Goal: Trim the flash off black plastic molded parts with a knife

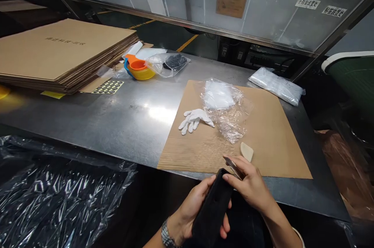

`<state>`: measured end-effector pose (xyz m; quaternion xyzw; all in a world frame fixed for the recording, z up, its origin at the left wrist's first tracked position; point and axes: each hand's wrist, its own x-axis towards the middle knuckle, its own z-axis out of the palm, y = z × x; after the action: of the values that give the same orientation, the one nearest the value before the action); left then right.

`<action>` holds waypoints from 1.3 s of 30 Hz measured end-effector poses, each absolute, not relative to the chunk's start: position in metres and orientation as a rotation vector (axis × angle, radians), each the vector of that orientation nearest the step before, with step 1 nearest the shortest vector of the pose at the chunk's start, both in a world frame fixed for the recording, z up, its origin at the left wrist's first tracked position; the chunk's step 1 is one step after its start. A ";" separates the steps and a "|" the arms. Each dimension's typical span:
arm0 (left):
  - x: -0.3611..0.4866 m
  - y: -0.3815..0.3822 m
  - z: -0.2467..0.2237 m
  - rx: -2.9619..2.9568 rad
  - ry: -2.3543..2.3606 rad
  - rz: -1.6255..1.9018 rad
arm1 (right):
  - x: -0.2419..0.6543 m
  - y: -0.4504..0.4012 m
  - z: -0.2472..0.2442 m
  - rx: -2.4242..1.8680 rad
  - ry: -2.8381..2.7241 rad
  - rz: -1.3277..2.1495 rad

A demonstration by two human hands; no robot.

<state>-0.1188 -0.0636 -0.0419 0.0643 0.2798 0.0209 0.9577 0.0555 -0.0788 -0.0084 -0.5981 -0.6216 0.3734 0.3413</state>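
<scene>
My left hand (194, 205) is wrapped round a long black case (213, 209) with a soft-looking surface, held tilted in front of the table's near edge. Pinched in my right hand (251, 183) is a small, thin metal tool (233, 168) with a pointed tip; its exact kind is unclear. The tool is close to the upper end of the case, where my right thumb also reaches. Just beyond my right fingers, a cream-coloured wedge-shaped pad (246, 151) lies on a cardboard sheet (271, 139). A white glove (195, 120) rests farther off on the same sheet.
Crumpled clear plastic (232, 125) and a white packet (219, 95) lie on the cardboard. Stacked flat cartons (67, 53), orange and yellow cups (140, 69), a bagged black item (175, 61) and a sticker sheet (108, 87) occupy the metal table (131, 123). Black plastic (58, 193) is at lower left.
</scene>
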 end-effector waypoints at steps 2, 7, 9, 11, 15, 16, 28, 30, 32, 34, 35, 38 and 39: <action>-0.118 -0.065 -0.044 0.124 0.588 0.062 | 0.055 -0.083 -0.004 -1.569 -1.719 0.869; -0.108 -0.067 -0.040 0.015 0.703 0.246 | 0.040 -0.100 0.002 -1.658 -2.041 0.632; -0.103 -0.067 -0.035 -0.065 0.760 0.358 | 0.030 -0.105 0.000 -1.682 -2.155 0.585; -0.100 -0.067 -0.032 -0.102 0.797 0.423 | 0.023 -0.109 -0.004 -1.674 -2.211 0.547; -0.102 -0.067 -0.031 -0.098 0.850 0.486 | 0.016 -0.112 -0.008 -1.637 -2.239 0.572; -0.102 -0.068 -0.031 -0.093 0.860 0.496 | 0.016 -0.111 -0.008 -1.638 -2.236 0.608; -0.107 -0.079 -0.025 0.233 0.957 0.230 | 0.038 -0.088 0.001 -1.854 -1.875 0.908; -0.108 -0.081 -0.023 0.247 0.975 0.182 | 0.045 -0.084 0.002 -1.811 -1.833 0.908; -0.109 -0.081 -0.021 0.242 0.979 0.152 | 0.049 -0.081 0.003 -1.721 -1.830 0.924; -0.108 -0.081 -0.020 0.240 0.972 0.132 | 0.052 -0.079 0.003 -1.632 -1.834 0.957; -0.108 -0.081 -0.020 0.241 0.966 0.122 | 0.052 -0.078 0.003 -1.599 -1.829 0.967; -0.107 -0.082 -0.021 0.234 0.963 0.107 | 0.054 -0.077 0.000 -1.564 -1.800 0.954; -0.107 -0.082 -0.022 0.229 0.965 0.111 | 0.054 -0.077 -0.002 -1.556 -1.793 0.954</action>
<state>-0.1071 -0.0820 -0.0220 0.1096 0.4626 0.0532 0.8782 0.0542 -0.0774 -0.0017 -0.5825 -0.6712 0.3571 0.2874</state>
